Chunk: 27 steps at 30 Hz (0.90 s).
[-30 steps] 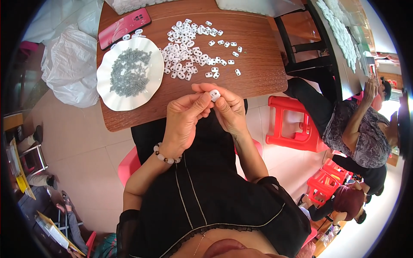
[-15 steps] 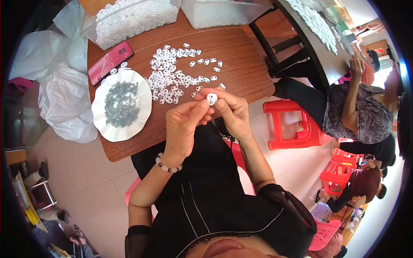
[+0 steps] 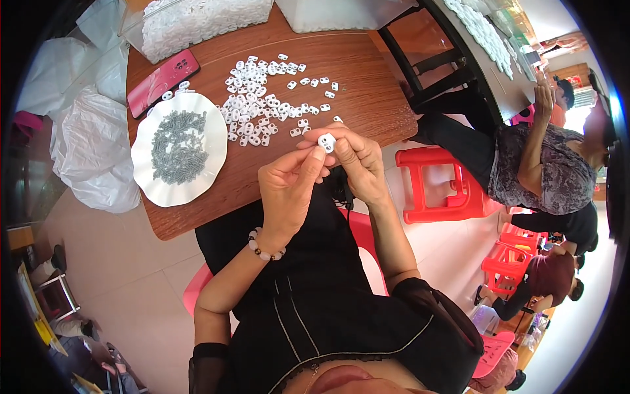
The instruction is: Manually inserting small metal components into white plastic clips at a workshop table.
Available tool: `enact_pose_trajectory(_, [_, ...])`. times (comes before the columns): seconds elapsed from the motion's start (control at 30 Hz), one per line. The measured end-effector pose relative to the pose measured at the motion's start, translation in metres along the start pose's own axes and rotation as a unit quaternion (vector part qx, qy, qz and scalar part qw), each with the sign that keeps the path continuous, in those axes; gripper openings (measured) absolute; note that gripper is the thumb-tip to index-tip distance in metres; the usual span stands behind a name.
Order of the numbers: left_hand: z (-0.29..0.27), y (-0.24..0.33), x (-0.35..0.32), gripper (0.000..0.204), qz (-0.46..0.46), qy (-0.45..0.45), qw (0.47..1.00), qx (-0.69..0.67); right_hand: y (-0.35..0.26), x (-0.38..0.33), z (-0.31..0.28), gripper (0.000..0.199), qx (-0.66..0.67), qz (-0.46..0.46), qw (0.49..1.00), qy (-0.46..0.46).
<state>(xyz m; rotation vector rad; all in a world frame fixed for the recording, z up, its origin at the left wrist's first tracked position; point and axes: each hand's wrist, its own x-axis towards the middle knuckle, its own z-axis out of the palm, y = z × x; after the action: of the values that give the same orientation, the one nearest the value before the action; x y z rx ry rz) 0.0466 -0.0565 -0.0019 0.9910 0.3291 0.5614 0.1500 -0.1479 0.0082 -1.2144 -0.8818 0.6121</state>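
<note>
My left hand [image 3: 293, 187] and my right hand [image 3: 354, 161] meet just over the near edge of the wooden table [image 3: 367, 98]. Together they pinch one small white plastic piece [image 3: 326, 142] between the fingertips. A beaded bracelet sits on my left wrist. Beyond the hands lies a loose pile of several matching white plastic pieces [image 3: 262, 105]. To the left stands a white scalloped plate [image 3: 141, 177] filled with small grey metal parts [image 3: 176, 146].
A red phone [image 3: 163, 80] lies at the table's far left beside a clear bin of white pieces [image 3: 200, 23]. White plastic bags [image 3: 92, 154] sit left of the table. A red stool [image 3: 436, 184] and seated people [image 3: 538, 164] are to the right.
The view has shifted so the table sits closer and higher in the picture. Both hands stay together on the white piece, with small finger movement.
</note>
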Motion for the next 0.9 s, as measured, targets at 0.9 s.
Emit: enact_pose_trajectory(0.9, [-0.002, -0.015, 0.000, 0.017, 0.036, 0.008, 0.998, 0.043, 0.015, -0.001, -0.007, 0.031, -0.089, -0.012, 0.996, -0.009])
